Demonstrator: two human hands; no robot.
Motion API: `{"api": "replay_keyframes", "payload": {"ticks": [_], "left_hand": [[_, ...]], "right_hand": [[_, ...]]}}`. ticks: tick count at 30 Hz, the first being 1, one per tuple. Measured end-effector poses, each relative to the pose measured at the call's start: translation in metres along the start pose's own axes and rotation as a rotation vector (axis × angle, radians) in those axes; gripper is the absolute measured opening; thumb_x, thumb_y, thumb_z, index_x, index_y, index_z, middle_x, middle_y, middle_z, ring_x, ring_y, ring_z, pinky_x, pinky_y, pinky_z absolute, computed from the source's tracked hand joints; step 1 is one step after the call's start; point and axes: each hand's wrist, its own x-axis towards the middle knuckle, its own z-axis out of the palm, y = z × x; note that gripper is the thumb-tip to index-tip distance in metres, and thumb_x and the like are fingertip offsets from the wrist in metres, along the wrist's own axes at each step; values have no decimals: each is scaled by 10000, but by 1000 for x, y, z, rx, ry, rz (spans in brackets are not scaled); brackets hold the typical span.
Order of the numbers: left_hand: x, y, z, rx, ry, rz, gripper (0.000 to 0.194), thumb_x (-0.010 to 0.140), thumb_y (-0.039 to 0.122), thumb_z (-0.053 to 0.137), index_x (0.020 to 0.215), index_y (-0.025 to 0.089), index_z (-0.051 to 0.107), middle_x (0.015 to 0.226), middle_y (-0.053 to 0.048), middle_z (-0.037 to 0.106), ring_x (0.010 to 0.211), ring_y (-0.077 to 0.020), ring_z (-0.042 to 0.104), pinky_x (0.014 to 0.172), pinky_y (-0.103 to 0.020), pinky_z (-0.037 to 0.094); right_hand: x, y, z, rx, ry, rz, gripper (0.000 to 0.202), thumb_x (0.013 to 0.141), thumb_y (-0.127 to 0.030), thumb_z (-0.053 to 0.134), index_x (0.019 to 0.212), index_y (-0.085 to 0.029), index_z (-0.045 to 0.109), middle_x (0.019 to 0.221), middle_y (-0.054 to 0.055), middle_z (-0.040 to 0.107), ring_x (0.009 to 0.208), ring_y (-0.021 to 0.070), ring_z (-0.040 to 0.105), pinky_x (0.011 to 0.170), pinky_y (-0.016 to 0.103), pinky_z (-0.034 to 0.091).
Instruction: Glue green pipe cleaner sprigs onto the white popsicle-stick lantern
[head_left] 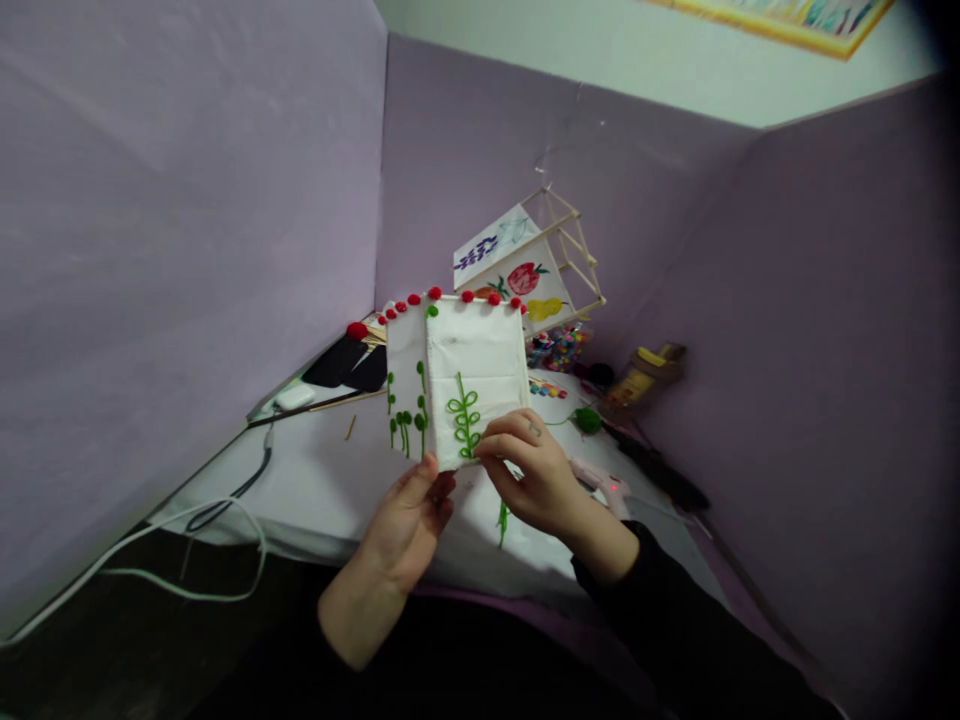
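Note:
A white box-shaped lantern (480,345) is held up over the table, tilted, with two of its sides showing. Red pom-poms (468,297) line its top edges. Green stems with round tufts decorate the left side, and a looped green yarn sprig (466,415) runs up the front side. My left hand (409,515) grips the lantern's lower corner between thumb and fingers. At the foot of the sprig, my right hand (529,465) has its fingertips pinched against the front side, on the green yarn. Below that hand are more green strands (502,522).
Behind hangs a stick-framed lantern (536,270) painted with fruit. A green yarn ball (587,420), a glue gun (604,485) with a red light, and a bag of coloured pom-poms (562,345) are right. Dark flat pieces (337,360) and a white cable (259,550) are left.

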Motion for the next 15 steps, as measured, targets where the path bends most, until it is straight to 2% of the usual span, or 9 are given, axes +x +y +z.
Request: {"api": "replay_keyframes", "payload": {"ticks": [15], "left_hand": [[-3,1,1,-23,-7,-14,196,643,226,796,779,159,672,661,5,683,591,-111,622,481,-194,480]], "right_hand": [[-8,3,5,-55,69,-48,172,795,-95,581,913,-203,642,848,49,592,821,175,523,771,365,465]]}}
